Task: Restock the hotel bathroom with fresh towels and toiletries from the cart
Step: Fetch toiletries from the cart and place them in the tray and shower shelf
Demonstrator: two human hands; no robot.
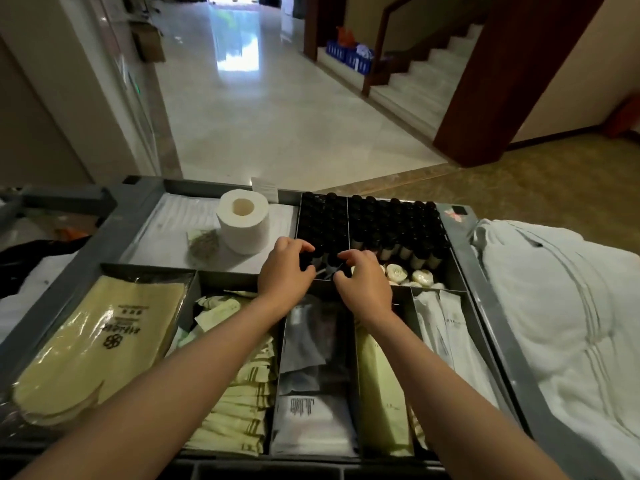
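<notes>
The grey cart tray [460, 244] holds rows of small black-capped toiletry bottles [391, 220] in its far right compartments. My left hand [285, 271] reaches into the near edge of the bottle rows, its fingers and thumb curled round one dark bottle [307, 261]. My right hand [365, 282] is just beside it, fingers and thumb curled round another small bottle [333, 266]. Round wrapped soaps [398, 273] lie right of my right hand. A toilet paper roll [244, 221] stands left of the bottles. Folded white towels [554, 323] lie on the cart's right side.
Near compartments hold beige slipper packs [100, 341], pale green sachets [239, 403], dark and white packets [315, 375] and white wrapped kits [446, 327]. Beyond the cart a glossy tiled corridor [259, 116] runs ahead, with a staircase [426, 71] and a wooden pillar [491, 81] on the right.
</notes>
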